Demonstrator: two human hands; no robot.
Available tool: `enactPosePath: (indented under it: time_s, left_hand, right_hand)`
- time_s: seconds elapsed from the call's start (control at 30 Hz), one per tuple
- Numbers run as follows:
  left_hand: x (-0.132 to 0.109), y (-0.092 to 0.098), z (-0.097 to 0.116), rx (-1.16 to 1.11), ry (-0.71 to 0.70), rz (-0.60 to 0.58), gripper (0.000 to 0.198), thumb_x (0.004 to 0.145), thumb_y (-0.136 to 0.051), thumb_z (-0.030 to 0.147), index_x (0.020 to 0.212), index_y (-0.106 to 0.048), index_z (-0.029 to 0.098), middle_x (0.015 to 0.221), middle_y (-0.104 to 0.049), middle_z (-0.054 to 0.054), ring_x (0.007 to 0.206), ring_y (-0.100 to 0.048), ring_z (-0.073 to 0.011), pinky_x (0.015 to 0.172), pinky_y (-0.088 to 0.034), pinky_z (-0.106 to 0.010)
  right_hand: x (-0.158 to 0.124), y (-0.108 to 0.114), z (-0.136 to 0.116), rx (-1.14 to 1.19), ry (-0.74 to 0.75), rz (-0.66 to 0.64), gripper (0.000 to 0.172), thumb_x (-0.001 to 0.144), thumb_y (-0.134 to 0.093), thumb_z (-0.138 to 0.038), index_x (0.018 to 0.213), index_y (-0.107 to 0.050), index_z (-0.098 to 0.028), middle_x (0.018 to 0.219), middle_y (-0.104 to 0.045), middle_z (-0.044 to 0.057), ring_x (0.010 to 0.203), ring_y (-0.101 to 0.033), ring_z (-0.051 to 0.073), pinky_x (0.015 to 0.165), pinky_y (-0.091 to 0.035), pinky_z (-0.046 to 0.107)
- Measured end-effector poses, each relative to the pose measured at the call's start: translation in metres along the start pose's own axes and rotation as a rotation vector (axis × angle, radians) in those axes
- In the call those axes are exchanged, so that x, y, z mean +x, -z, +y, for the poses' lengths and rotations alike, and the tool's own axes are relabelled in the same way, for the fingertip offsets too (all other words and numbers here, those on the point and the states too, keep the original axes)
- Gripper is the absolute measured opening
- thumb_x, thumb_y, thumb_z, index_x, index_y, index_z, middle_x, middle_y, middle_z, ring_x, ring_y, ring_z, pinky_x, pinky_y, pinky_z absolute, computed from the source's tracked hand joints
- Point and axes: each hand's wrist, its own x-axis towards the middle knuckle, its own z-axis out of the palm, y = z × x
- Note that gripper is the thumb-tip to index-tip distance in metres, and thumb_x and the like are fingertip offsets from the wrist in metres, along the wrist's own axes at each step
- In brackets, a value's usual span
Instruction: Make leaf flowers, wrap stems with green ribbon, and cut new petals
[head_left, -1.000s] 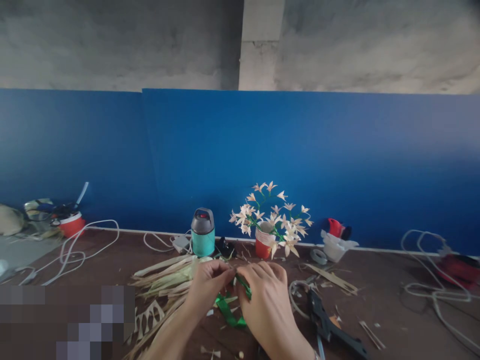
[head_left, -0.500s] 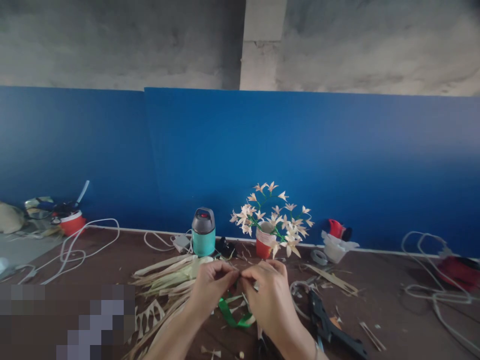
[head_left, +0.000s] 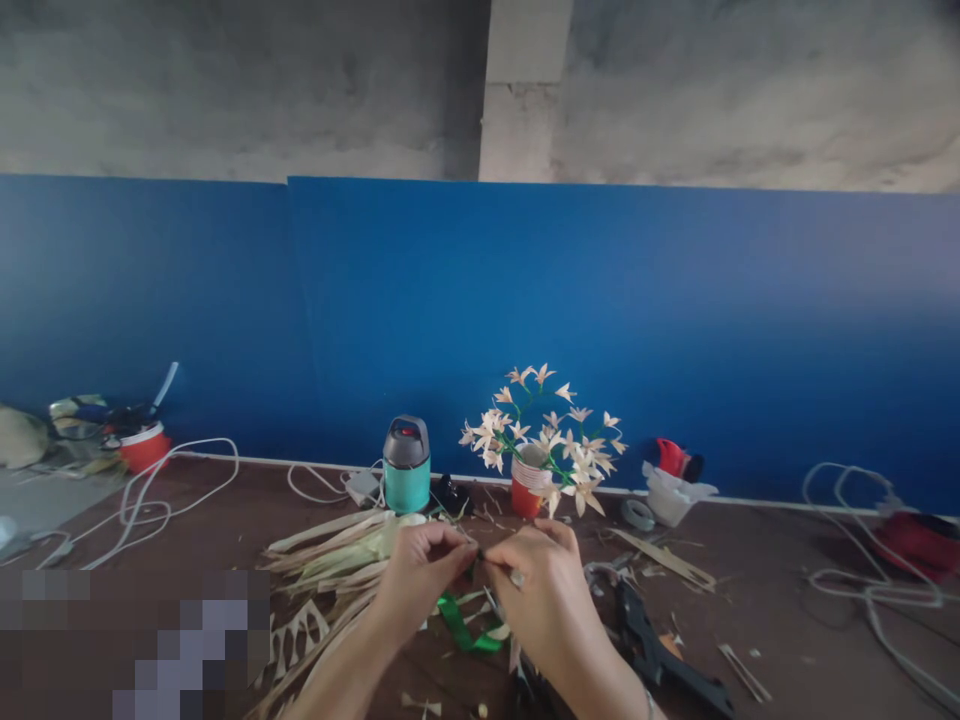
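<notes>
My left hand and my right hand meet fingertip to fingertip above the table, both closed in a pinch. A small dark piece shows between the fingertips, too small to make out. Below the fingers hangs a glossy green ribbon, curling toward the table; its upper end is hidden by the hands. Left of my left hand lies a heap of dried husk strips. Just beyond the hands, cream husk-like flowers on green stems stand in stacked red paper cups.
A black glue gun lies right of my right forearm. A teal lidded container stands at the back. A tape roll and a white lined tub are at the back right. White cables loop at the left; scraps litter the table.
The fingertips have drawn slightly apart, showing more of the dark piece between them. The green ribbon has swung and changed its curl. My right wrist has shifted a little rightward.
</notes>
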Motion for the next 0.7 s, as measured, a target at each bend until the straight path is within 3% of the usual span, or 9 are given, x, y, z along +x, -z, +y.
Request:
enactPosePath:
  time_s: [0.23,0.37,0.53,0.63,0.7]
  left_hand:
    - [-0.001,-0.002,-0.005,-0.061,0.003,0.020,0.026,0.062,-0.071,0.037,0.054,-0.062,0.013,0.046,-0.054,0.001,0.043,-0.048,-0.0104,0.044,-0.035,-0.021]
    - [-0.002,-0.003,-0.005,-0.054,-0.009,0.019,0.028,0.063,-0.071,0.038,0.053,-0.062,0.013,0.045,-0.053,0.002,0.044,-0.047,-0.0105,0.044,-0.034,-0.021]
    - [-0.004,0.006,0.007,-0.032,-0.069,-0.131,0.028,0.063,-0.075,0.039,0.054,-0.063,0.014,0.052,-0.055,0.000,0.046,-0.048,-0.0105,0.046,-0.037,-0.022]
    - [-0.007,0.016,0.014,0.023,-0.191,-0.254,0.025,0.067,-0.074,0.037,0.057,-0.067,0.015,0.058,-0.057,-0.002,0.054,-0.051,-0.0123,0.051,-0.039,-0.023]
    - [-0.009,0.021,0.016,0.018,-0.283,-0.345,0.024,0.070,-0.073,0.037,0.062,-0.071,0.015,0.060,-0.059,-0.004,0.058,-0.052,-0.0134,0.055,-0.040,-0.024]
  right_hand:
    - [-0.005,-0.010,-0.006,-0.046,-0.009,0.107,0.016,0.064,-0.063,-0.007,0.062,-0.063,-0.022,0.059,-0.066,-0.003,0.063,-0.059,0.015,0.087,-0.026,0.036]
    - [-0.004,-0.011,-0.007,0.007,-0.033,0.113,0.018,0.067,-0.062,-0.007,0.055,-0.062,-0.021,0.055,-0.063,-0.003,0.059,-0.057,0.014,0.088,-0.028,0.037]
    - [0.002,0.004,-0.003,0.337,-0.281,-0.137,0.014,0.066,-0.064,-0.011,0.055,-0.065,-0.021,0.057,-0.065,-0.003,0.061,-0.057,0.015,0.073,-0.039,0.031]
    - [0.002,0.010,-0.001,0.724,-0.480,-0.337,0.006,0.063,-0.070,-0.019,0.057,-0.067,-0.018,0.055,-0.065,-0.001,0.056,-0.057,0.013,0.055,-0.039,0.024]
    - [0.001,0.009,0.001,1.012,-0.593,-0.466,0.013,0.057,-0.076,-0.023,0.057,-0.066,-0.015,0.052,-0.065,0.000,0.048,-0.056,0.011,0.049,-0.037,0.022]
